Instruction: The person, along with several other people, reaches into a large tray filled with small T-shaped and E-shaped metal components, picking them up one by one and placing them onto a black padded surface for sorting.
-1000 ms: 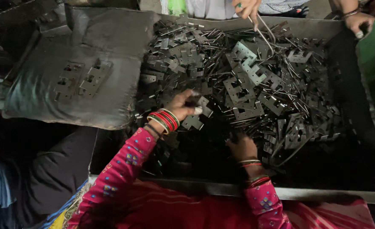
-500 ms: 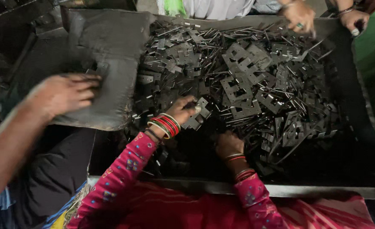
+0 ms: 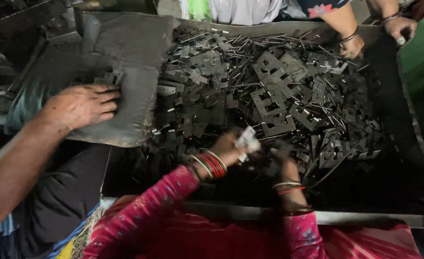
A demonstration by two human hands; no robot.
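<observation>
A large tray (image 3: 403,158) holds a heap of dark stamped metal pieces (image 3: 274,91). My left hand (image 3: 227,149), with red bangles and a pink sleeve, is raised over the tray's near side and closed on a small pale metal piece (image 3: 247,140). Just to the right, my right hand (image 3: 283,162) hovers low over the dark near part of the tray. It is blurred, so its grip is unclear.
Another person's bare hand (image 3: 80,104) presses flat on a grey sheet (image 3: 135,72) left of the tray, beside a few metal pieces (image 3: 109,76). Two more hands (image 3: 352,45) (image 3: 400,28) work at the tray's far edge. A metal rim (image 3: 365,218) runs along the near side.
My left hand has lifted and moved right with a metal piece, and my right hand has come closer to it. The other person's hand has moved right on the grey sheet.
</observation>
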